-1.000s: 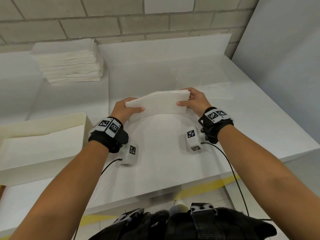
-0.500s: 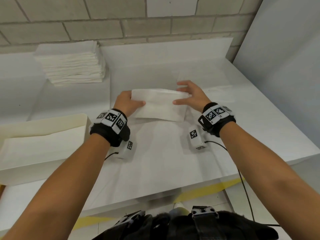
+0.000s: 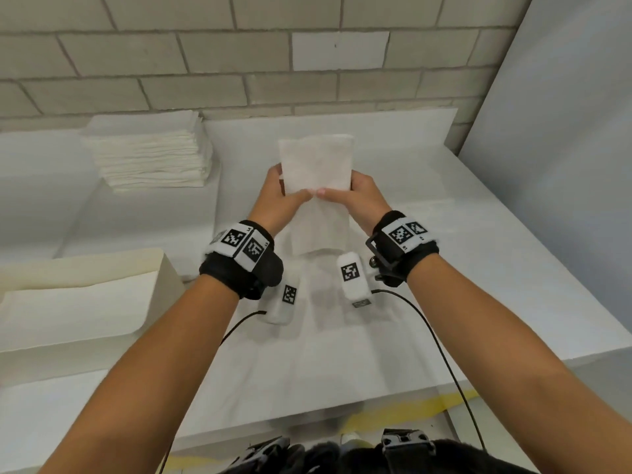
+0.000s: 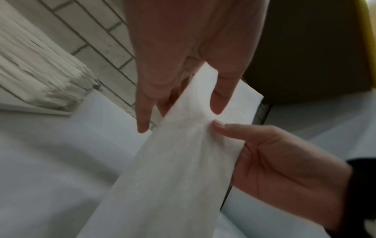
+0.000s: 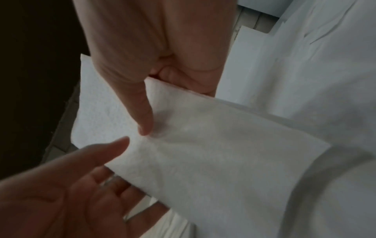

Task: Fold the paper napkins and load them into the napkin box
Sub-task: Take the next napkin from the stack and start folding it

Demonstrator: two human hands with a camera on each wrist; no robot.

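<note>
Left hand [image 3: 278, 200] & right hand [image 3: 359, 196] both pinch folded paper napkin [image 3: 316, 172], thumbs on front, held upright above table [image 3: 513, 268]

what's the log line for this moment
step: folding | left hand: pinches napkin | right hand: pinches napkin | napkin: upright, lifted | box: left | stack: back-left
</note>
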